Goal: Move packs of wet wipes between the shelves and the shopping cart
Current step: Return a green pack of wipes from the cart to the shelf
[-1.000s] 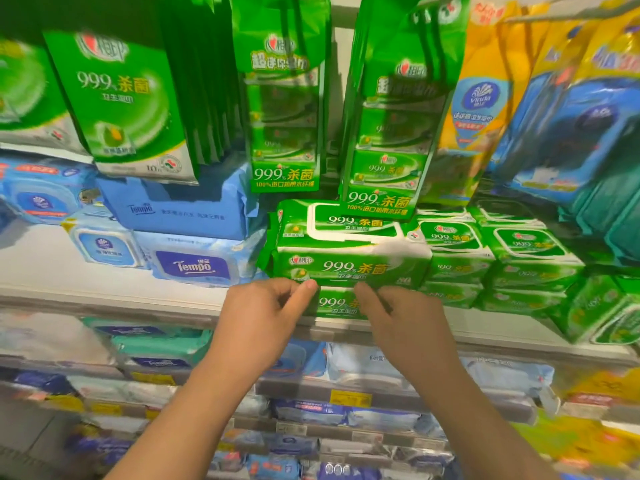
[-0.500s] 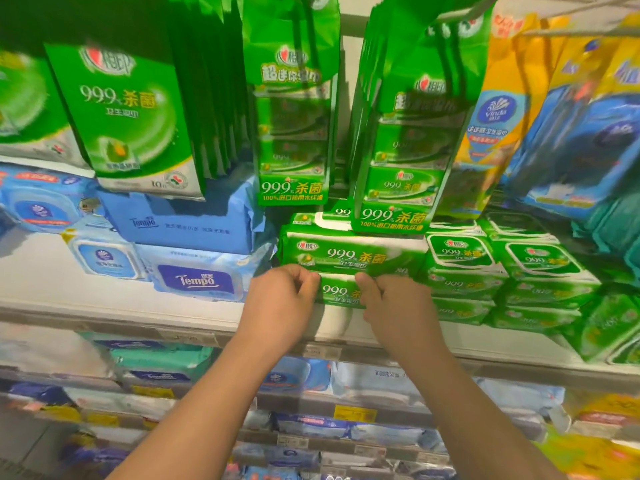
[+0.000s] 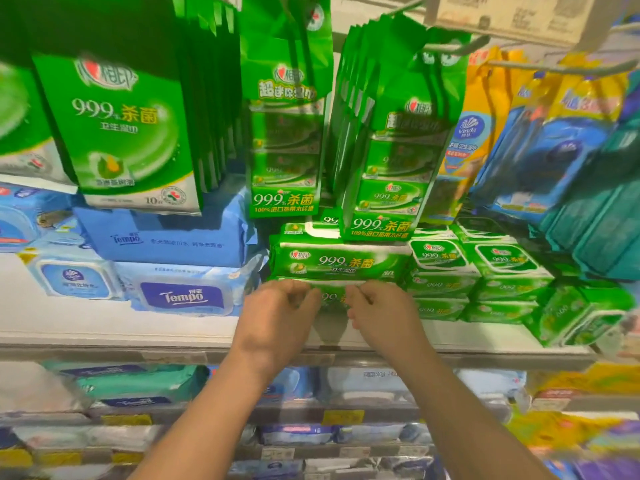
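The head camera looks at a white store shelf (image 3: pixel 104 327) where two flat green plastic packs of wet wipes lie stacked near the front edge, about midway along it. The upper green pack (image 3: pixel 337 263) rests on the lower green pack (image 3: pixel 332 299), whose front face is mostly hidden by the hands. The left hand (image 3: pixel 277 320) and the right hand (image 3: pixel 384 317) are side by side at the front of the lower pack, fingers curled against its face; whether they grip it or only touch it I cannot tell. Just left of the stack lies a blue soft Tempo pack (image 3: pixel 183 296). Smaller green lidded packs (image 3: pixel 440 258) are stacked just right of it. Green hanging bags (image 3: pixel 284 133) dangle above.
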Available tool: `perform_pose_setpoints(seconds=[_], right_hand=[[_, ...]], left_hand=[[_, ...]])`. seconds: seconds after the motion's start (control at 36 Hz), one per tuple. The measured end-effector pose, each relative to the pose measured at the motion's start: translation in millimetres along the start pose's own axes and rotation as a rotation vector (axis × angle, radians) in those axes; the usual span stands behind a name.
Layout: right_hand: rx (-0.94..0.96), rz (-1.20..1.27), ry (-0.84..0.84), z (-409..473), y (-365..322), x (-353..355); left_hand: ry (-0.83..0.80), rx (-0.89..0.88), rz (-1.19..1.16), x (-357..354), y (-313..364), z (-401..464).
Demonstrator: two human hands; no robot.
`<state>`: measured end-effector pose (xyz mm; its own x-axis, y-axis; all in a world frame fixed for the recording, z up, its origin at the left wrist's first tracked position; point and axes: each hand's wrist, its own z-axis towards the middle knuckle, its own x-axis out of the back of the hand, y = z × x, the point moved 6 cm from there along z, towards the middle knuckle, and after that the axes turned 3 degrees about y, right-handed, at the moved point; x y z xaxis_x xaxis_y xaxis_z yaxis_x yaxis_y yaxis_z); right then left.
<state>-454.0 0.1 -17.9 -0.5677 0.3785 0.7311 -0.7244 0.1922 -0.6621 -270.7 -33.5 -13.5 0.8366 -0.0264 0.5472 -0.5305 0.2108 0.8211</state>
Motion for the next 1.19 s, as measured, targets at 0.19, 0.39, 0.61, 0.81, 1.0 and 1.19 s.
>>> perform_pose_setpoints(seconds=[0.19, 0.39, 0.61, 0.81, 1.0, 1.19], right_hand=[[-0.079, 0.052, -0.044, -25, -8, 5], [-0.111, 0.097, -0.044, -47, -14, 13], [-0.062, -0.120, -0.125, -73, -33, 52], [0.020, -0.213, -0.125, -112, -54, 111], [0.141, -0.374, -0.051, -159, -58, 164], [0.317, -0.517, -0.121, -201, -78, 171]], left_hand=[[-0.051, -0.067, 0.032, 5, 4, -13], [-0.144, -0.101, 0.051, 10, 0, -20], [-0.156, -0.142, 0.162, 31, 24, -47], [-0.110, -0.226, 0.334, 55, 69, -88], [-0.069, -0.297, 0.438, 69, 107, -149], [-0.058, -0.245, 0.525, 103, 108, -212]])
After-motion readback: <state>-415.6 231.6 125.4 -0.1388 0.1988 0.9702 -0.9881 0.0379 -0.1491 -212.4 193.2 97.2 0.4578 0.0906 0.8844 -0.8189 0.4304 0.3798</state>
